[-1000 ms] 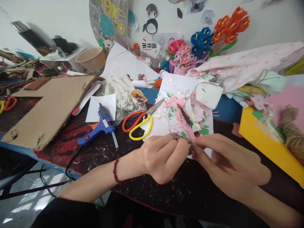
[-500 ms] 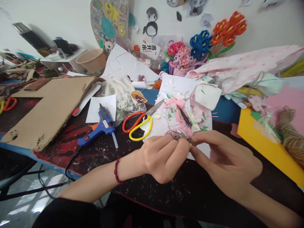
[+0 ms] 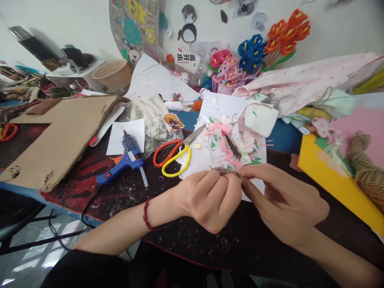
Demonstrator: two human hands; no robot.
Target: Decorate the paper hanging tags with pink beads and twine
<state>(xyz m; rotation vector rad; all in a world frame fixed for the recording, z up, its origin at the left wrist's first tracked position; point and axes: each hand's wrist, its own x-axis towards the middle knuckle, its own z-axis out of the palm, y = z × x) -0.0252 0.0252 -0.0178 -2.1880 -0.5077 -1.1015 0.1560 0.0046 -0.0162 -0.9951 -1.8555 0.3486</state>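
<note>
Held between both hands is a small paper cutout (image 3: 223, 171) with dark drawn outlines, mostly hidden by my fingers and seen nearly edge-on. My left hand (image 3: 211, 200) is closed, its curled fingers gripping the cutout from the left. Thumb and index finger of my right hand (image 3: 288, 202) pinch its right end. Just beyond the hands, pink and green paper scraps (image 3: 222, 140) lie on white paper (image 3: 195, 164), with a dark pen (image 3: 232, 146) among them. Scissors (image 3: 177, 154) with one red and one yellow handle rest left of the scraps.
A blue glue gun (image 3: 126, 160) lies on the dark table at left, beside a large cardboard piece (image 3: 66, 132). A yellow sheet (image 3: 330, 180) and a twine bundle (image 3: 369, 168) are at right. Fuzzy craft flowers (image 3: 252, 54) stand against the wall.
The cutout has tipped, so less of its drawn face shows above my fingers. Both hands stay close together with their grip kept. The view has shifted slightly.
</note>
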